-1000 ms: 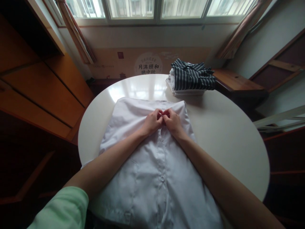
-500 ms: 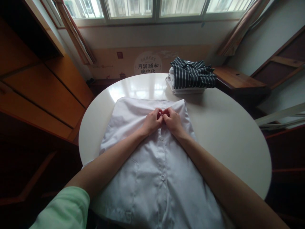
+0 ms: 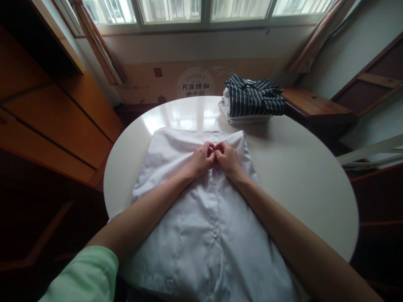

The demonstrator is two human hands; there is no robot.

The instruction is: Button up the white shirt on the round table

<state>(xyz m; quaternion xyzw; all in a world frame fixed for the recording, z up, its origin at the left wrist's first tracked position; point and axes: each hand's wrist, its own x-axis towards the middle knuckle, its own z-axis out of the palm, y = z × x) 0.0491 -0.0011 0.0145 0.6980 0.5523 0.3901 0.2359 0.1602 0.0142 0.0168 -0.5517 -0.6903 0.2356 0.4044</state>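
A white button-front garment [image 3: 189, 235] lies spread over the table, its far edge short of the table's back rim. Down its middle runs the front opening, with a round button [image 3: 215, 234] showing nearer to me. My left hand [image 3: 203, 158] and my right hand [image 3: 226, 157] meet on this opening close to the far end. Both pinch the cloth there, fingertips touching or nearly so. Whatever small piece sits between the fingertips, perhaps a button, is hidden by the fingers. A pocket seam [image 3: 178, 214] marks the garment's left side.
The white oval table [image 3: 302, 176] reaches out to the right of the garment. At its back right stands a stack of folded clothes [image 3: 255, 98], a black one with white stripes on top. Wooden cabinets [image 3: 59, 121] flank the left, a wooden bench [image 3: 315, 105] the far right.
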